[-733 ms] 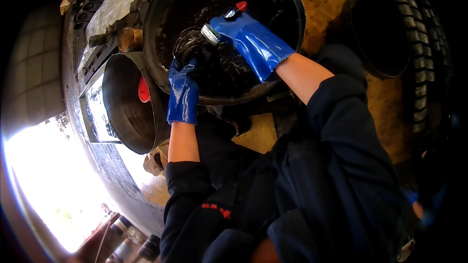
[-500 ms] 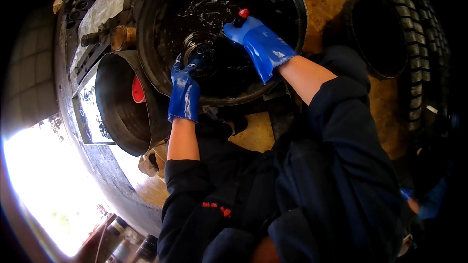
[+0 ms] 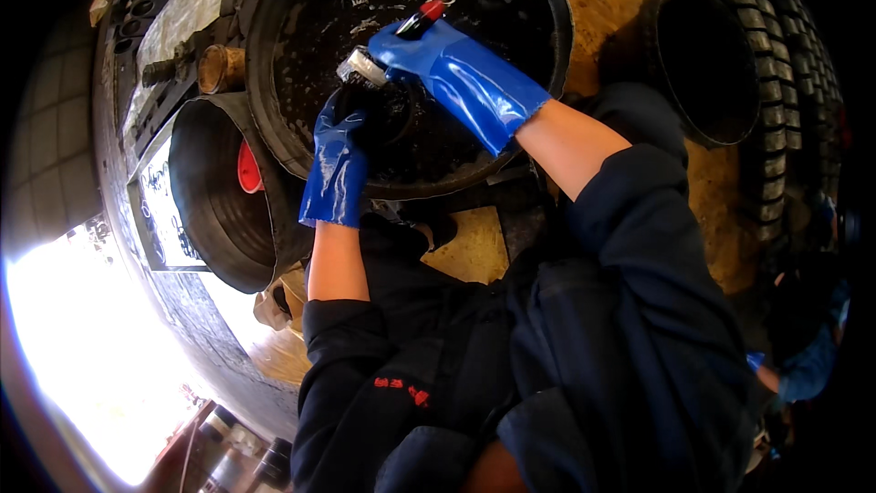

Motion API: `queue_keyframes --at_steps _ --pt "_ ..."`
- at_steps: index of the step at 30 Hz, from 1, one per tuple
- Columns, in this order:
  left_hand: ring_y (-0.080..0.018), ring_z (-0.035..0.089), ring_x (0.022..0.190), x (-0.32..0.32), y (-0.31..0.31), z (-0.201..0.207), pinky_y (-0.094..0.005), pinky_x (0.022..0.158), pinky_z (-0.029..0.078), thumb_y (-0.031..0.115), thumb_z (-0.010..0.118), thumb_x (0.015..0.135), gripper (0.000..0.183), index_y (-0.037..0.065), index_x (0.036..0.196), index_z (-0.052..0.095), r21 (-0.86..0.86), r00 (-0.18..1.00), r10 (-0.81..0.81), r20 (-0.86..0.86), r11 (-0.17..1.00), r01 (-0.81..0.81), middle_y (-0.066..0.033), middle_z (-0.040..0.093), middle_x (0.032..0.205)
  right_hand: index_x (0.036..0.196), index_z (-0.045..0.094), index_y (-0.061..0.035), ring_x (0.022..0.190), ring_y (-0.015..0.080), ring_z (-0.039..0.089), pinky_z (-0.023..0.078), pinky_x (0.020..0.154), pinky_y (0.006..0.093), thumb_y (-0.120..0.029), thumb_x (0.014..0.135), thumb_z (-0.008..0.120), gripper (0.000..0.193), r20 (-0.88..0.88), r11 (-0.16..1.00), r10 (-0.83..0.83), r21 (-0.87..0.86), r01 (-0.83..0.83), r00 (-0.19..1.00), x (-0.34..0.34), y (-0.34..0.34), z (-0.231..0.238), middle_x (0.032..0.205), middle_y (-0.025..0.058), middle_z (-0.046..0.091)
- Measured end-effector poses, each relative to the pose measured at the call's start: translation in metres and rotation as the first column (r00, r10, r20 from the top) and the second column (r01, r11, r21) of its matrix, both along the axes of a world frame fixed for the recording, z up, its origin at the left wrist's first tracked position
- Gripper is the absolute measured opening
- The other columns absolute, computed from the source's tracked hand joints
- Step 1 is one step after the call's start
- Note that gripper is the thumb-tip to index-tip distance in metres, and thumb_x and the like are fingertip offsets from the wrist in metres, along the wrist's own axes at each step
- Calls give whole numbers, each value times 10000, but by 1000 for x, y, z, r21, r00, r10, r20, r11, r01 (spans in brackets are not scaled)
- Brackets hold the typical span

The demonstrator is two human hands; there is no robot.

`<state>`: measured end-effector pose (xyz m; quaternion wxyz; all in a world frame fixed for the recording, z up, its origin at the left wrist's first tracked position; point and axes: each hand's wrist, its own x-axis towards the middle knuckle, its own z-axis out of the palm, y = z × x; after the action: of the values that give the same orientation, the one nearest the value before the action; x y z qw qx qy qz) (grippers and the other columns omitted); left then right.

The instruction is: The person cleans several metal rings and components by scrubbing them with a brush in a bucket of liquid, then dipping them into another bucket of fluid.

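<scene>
Over a wide black tub (image 3: 258,100) of dark liquid, both my hands are in blue rubber gloves. My right hand (image 3: 411,51) is closed round a brush; its red and black handle (image 3: 432,10) sticks out past the thumb, and its pale bristle head (image 3: 363,67) points left. At the tub's near left, my left hand (image 3: 338,141) grips a dark, wet round part (image 3: 391,120), perhaps of metal. The brush head is at the far edge of this part; whether they touch I cannot tell. Glove and shadow hide much of the part.
A tilted black drum (image 3: 219,192) with a red thing (image 3: 249,167) inside stands left of the tub, beside a rusty cylinder (image 3: 222,69). At right are another black container (image 3: 707,64) and large tyres (image 3: 762,100). A person's blue sleeve (image 3: 808,374) shows at lower right.
My right hand has moved left and turned, so the brush head now shows beside the round part. My left hand has shifted slightly left and down, and the part looks darker.
</scene>
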<state>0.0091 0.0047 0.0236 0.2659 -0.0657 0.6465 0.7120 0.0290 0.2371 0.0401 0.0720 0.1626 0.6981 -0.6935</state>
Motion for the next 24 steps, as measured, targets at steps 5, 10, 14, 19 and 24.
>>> queue_keyframes --at_steps 5,10,14,19,24 --pt "-353 694 1184 -19 0 -1 -525 1023 610 -184 697 861 717 81 1508 540 95 948 267 174 953 -286 -204 669 1370 945 740 -91 703 117 655 541 669 315 -426 891 713 341 207 895 -332 -239 376 920 25 22 -24 793 36 709" --pt "-345 707 1174 -23 -15 -9 -550 1016 619 -172 711 872 703 110 1494 546 20 912 334 238 937 -348 -198 688 1340 1079 755 -58 895 271 748 585 868 375 -398 882 740 394 421 971 -240 124 206 875 40 25 -12 973 143 771" --pt "-334 630 1318 -22 2 -17 -561 1064 550 21 664 998 436 26 1428 596 97 945 216 246 964 -246 -147 677 1404 1061 769 -65 863 248 741 585 841 368 -404 898 698 383 348 874 -301 474 110 888 40 39 -49 947 134 769" --pt "-334 660 1253 -50 -51 -53 -534 1061 555 181 684 1018 439 74 1439 618 -245 970 -18 -241 968 -43 -119 684 1396 969 780 -105 771 93 641 530 742 313 -347 928 709 255 268 997 -69 42 60 961 24 23 -7 846 17 721" --pt "-297 672 1227 -31 35 -2 -458 1080 551 187 708 994 406 88 1385 664 -53 755 451 476 872 -487 -94 707 1346 772 682 -119 665 101 564 507 713 322 -317 960 685 273 -143 965 167 -178 -191 976 32 31 -36 683 -29 608"
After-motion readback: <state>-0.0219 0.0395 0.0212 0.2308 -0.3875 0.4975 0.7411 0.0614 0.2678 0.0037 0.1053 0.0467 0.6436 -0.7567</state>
